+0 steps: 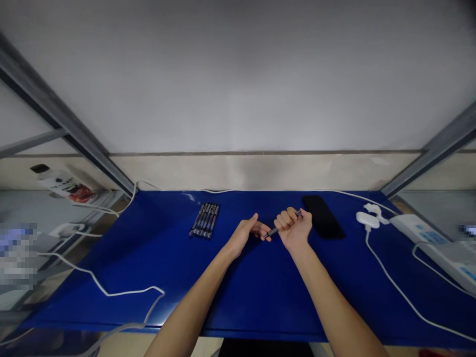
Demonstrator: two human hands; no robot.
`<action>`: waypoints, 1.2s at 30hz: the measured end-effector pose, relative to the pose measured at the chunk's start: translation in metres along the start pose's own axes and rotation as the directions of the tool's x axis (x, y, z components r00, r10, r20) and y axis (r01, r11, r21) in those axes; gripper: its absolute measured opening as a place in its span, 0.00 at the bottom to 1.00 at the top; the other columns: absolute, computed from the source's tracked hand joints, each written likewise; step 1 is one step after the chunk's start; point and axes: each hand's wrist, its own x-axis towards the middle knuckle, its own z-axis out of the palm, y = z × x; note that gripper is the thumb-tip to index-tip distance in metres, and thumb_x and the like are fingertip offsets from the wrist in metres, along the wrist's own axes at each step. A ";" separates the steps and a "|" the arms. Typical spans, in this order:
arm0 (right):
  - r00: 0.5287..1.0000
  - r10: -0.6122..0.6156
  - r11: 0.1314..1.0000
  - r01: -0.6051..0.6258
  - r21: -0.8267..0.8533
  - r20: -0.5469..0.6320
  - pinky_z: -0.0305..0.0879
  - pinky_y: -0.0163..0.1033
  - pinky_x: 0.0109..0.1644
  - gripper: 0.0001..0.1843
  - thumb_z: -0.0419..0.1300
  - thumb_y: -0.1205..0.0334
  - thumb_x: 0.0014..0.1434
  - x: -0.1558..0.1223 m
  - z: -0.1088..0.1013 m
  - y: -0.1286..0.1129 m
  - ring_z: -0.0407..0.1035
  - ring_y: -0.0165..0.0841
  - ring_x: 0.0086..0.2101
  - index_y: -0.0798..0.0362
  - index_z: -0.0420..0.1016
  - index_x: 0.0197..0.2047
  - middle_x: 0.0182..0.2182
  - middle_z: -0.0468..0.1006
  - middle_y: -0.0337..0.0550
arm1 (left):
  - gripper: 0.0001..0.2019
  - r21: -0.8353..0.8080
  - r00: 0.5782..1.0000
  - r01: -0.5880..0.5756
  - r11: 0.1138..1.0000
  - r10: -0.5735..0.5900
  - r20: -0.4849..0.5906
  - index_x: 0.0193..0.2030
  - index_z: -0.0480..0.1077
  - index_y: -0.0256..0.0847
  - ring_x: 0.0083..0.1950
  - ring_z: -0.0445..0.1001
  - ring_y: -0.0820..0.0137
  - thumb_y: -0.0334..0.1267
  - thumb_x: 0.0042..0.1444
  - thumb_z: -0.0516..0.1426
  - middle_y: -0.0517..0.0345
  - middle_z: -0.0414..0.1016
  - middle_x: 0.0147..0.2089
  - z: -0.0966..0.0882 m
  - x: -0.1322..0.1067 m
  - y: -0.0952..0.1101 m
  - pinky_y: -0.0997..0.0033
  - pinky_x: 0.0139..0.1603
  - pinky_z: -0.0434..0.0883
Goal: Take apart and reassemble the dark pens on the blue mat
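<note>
A dark pen point(273, 231) slants above the blue table, its lower end pointing left. My right hand point(295, 228) is closed around it, with the thumb near the pen's upper end. Close by, my left hand point(247, 233) has its thumb raised apart from its loosely bent fingers. Those fingertips are at the pen's lower end; whether they press on it I cannot tell. To the left of both hands, several dark pens point(204, 220) lie side by side in a neat row.
Right of my hands lies a black phone point(323, 217). A white charger point(368, 219) with a cable and a power strip point(433, 243) take up the right side. White cable point(126, 293) crosses the left of the blue table point(148, 238). A bottle point(65, 183) stands beyond the left frame bar.
</note>
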 end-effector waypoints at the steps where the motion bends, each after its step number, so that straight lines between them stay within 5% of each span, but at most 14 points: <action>1: 1.000 -0.004 1.000 0.004 0.004 -0.003 0.40 0.35 0.17 0.22 0.48 0.50 0.57 0.000 0.000 0.000 0.35 0.26 0.16 0.50 0.44 0.17 0.14 0.40 0.29 | 0.33 -0.003 1.000 -0.001 1.000 0.001 -0.001 0.36 0.79 0.32 0.31 0.72 0.66 0.60 0.64 0.44 0.45 0.80 0.30 0.000 0.000 0.000 0.67 0.38 0.63; 36: 1.000 0.005 1.000 -0.006 0.015 0.027 0.43 0.35 0.19 0.22 0.50 0.50 0.56 0.002 -0.004 0.003 0.38 0.26 0.16 0.50 0.46 0.18 0.13 0.44 0.30 | 0.33 -0.043 0.999 -0.045 0.998 0.045 0.017 0.37 0.79 0.31 0.32 0.74 0.65 0.57 0.65 0.43 0.44 0.80 0.31 -0.003 0.000 -0.005 0.65 0.40 0.65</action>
